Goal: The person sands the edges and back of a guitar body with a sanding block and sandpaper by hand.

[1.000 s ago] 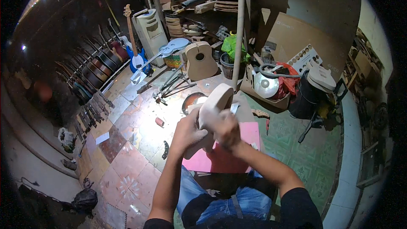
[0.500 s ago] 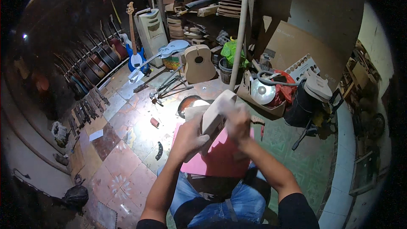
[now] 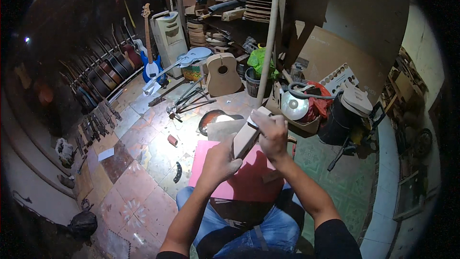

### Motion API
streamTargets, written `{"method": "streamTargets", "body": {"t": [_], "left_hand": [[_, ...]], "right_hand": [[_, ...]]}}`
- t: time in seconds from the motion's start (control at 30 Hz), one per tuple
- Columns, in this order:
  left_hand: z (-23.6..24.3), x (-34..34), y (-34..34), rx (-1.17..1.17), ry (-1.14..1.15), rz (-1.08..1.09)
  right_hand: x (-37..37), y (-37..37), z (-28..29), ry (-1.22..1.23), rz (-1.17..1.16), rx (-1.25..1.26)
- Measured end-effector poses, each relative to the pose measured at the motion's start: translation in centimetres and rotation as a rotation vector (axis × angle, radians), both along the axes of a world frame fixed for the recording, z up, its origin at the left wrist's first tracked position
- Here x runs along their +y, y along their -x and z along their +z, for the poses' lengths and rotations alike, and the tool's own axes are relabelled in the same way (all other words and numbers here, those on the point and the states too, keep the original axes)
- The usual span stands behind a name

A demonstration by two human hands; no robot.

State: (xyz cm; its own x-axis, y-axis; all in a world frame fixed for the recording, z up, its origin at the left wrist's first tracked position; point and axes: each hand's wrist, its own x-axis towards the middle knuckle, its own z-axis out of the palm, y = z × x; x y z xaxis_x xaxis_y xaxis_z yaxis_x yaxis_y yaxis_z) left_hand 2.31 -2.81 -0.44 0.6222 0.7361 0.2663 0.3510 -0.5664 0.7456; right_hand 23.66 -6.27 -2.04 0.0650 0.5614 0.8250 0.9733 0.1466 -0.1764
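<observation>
1. While the left hand (image 3: 220, 163) clamps the block (image 3: 245, 140) from its lower left, the right hand (image 3: 272, 134) is curled against its upper end; whether those fingers grip the block or something small against it, I cannot tell.
2. The block, pale and wooden, is held tilted just below the middle of the frame, its upper end leaning right.
3. The step in hand looks like working that upper end by rubbing or pressing, though this is a judgement from the pose alone.
4. A next stroke would call for a firm left hold, the tilt kept, and the right fingers flat to the surface.
5. Below the block lies the pink board (image 3: 203, 158), reaching to the jeans (image 3: 287, 211) at the lower centre.
6. Just beyond are a pale sheet (image 3: 223, 130) and a sunburst piece (image 3: 207, 121).
7. Left of centre, on the floor, lie a red roll (image 3: 172, 140) and a black strip (image 3: 178, 172).
8. At the upper centre stands an unfinished guitar (image 3: 230, 80).
</observation>
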Motion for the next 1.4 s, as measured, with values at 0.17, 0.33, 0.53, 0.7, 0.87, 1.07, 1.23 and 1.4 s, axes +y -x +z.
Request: {"method": "streamTargets", "body": {"t": [0.17,0.33,0.53,0.7,0.87,1.07,1.23,1.4], "left_hand": [[-0.2,-0.3,0.6,-0.052,0.057,-0.023],[-1.0,-0.1,0.8,-0.075,-0.011,-0.005],[0.6,-0.6,0.4,-0.015,0.016,0.001],[1.4,-0.6,0.3,-0.043,0.073,-0.018],[0.9,0.0,0.0,-0.031,-0.038,0.019],[0.1,1.2,0.6,-0.034,-0.015,-0.02],[0.1,2.5,1.1,0.021,0.007,-0.026],[0.8,3.6,2.2,0.097,0.005,-0.046]], "right_hand": [[-3.2,2.6,-0.2,0.067,0.241,-0.153],[-3.2,2.9,-1.2,0.023,0.043,-0.065],[-0.9,-0.9,-1.2,-0.03,-0.053,0.044],[-3.0,3.1,-3.0,-0.113,0.305,-0.168],[-1.9,3.2,-6.2,-0.132,0.076,-0.04],[0.7,0.8,-6.4,-0.102,0.02,0.012],[-0.2,2.7,-6.5,-0.159,0.469,-0.067],[1.6,-0.8,-1.7,-0.098,0.008,0.275]]}}
